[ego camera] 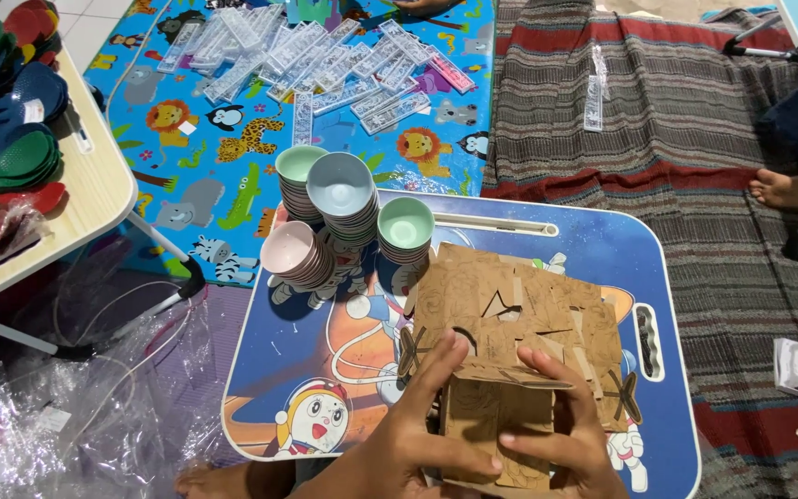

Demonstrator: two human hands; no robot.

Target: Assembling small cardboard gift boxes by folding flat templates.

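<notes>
1. The left hand [408, 434] grips the flat brown cardboard box blank [510, 323] at its near edge, fingers stretched up over the printed face and thumb lying across the folded lower flap.
2. The right hand [561, 430] holds the same cardboard just to the right of the left hand, fingers curled over the fold line and closed on the flap; both hands pinch the card rather than spread wide.
3. The cardboard lies partly folded above the blue cartoon-printed lap table [667, 277], covering that table's near right half, with cut-out slots showing on its upper panel.
4. Beyond the cardboard, on the far left part of the lap table, stand four stacks of small plastic bowls [344, 217] in pink, grey-blue and pale green, touching one another.
5. Left of the lap table, crumpled clear plastic wrap [66, 388] lies on the floor under a pale wooden folding table [94, 194] that carries green, blue and red plastic spoons [2, 120].
6. Farther than the lap table, a bright blue animal-print play mat [223, 157] bears a heap of clear flat plastic packets [325, 55].
7. Right of the mat, behind the lap table, a striped brown and red woven rug [658, 120] spreads out, with another person's bare foot [791, 189] on its right edge.
</notes>
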